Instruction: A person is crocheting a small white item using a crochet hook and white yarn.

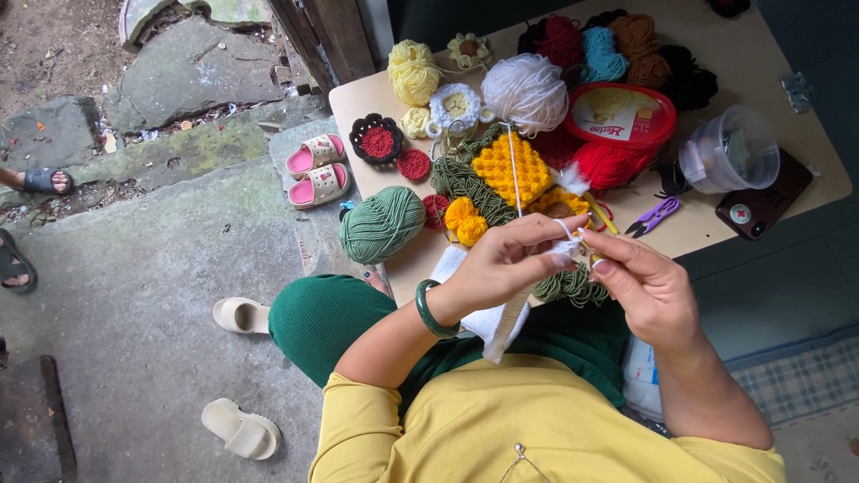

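Note:
My left hand (506,264) pinches a white crocheted strip (501,322) that hangs down over my lap; a green bangle (432,311) rings that wrist. My right hand (646,284) meets it at the strip's top edge and grips a crochet hook with a yellow handle (601,215). A white strand (514,174) runs up from the work to a white yarn ball (525,89) on the low beige table (716,54).
The table holds a green yarn ball (382,224), yellow yarn (413,73), crocheted flowers and a yellow square (512,168), a red-lidded tub (620,114), a clear cup (729,150), purple snips (653,217) and a phone (763,201). Pink sandals (316,170) and cream slippers (240,429) lie on the concrete.

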